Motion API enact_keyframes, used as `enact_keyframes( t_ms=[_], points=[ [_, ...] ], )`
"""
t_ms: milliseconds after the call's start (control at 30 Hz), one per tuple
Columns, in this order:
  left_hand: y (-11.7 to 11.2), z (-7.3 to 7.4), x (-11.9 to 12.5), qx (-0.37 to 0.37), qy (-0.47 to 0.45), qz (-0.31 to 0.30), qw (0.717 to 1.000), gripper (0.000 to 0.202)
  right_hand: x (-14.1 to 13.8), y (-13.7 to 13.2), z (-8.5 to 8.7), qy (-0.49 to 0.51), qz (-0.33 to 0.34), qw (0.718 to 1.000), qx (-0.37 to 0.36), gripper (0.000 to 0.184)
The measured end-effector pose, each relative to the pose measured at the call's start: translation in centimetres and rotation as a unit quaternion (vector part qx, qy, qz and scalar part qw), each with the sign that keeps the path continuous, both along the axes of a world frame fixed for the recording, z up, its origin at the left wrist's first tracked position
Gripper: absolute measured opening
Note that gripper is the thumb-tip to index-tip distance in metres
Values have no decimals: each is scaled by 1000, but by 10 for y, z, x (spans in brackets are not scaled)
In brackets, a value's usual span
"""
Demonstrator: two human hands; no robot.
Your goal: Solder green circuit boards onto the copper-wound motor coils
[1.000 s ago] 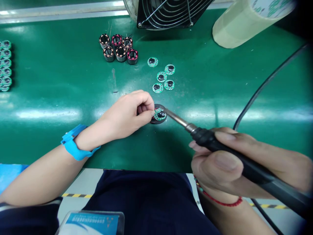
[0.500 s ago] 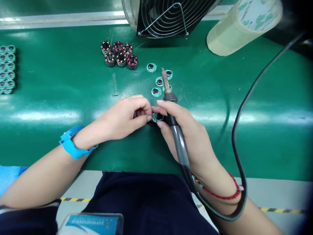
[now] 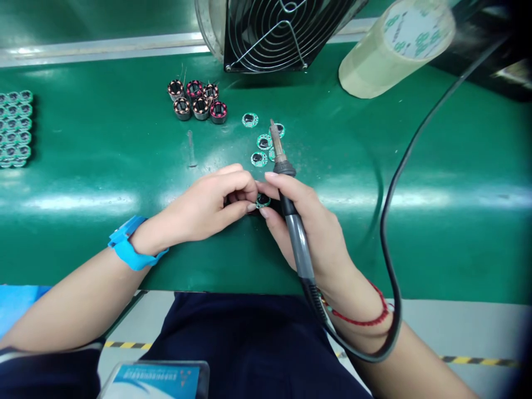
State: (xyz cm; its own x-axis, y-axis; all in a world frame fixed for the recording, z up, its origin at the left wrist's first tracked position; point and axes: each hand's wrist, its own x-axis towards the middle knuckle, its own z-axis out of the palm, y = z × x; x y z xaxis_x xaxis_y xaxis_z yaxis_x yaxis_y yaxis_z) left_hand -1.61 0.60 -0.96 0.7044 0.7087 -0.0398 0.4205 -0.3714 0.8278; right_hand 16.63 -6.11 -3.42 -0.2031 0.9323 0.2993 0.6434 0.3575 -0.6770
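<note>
head view: left hand (image 3: 208,206) and right hand (image 3: 322,235) fingertips pinch one round board (image 3: 263,200), directly below the fan (image 3: 282,33); right hand also clasps the soldering iron (image 3: 296,238), tip pointing fanward.

Sm round green PCB (image 3: 263,200), black centre, partly hidden, dark-handled soldering iron (image 3: 296,238), tip aimed away, clear of PCB

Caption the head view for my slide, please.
Left hand and right hand pinch a circuit board; right grips soldering iron.

coils (image 3: 194,100) behind hands | boards (image 3: 261,142) right of coils | fan (image 3: 282,30) behind boards
</note>
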Motion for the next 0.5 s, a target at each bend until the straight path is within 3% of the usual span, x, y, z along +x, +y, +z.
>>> enact_keyframes(
  t_ms=[333, 500],
  points=[
    [2, 5, -4, 39, 32, -3, 999, 11, 0, 1, -4, 12, -3, 1000, 12, 52],
    [3, 4, -3, 5, 10, 5, 1000, 9, 2, -7, 2, 88, -38, 993, 72, 56]
  ],
)
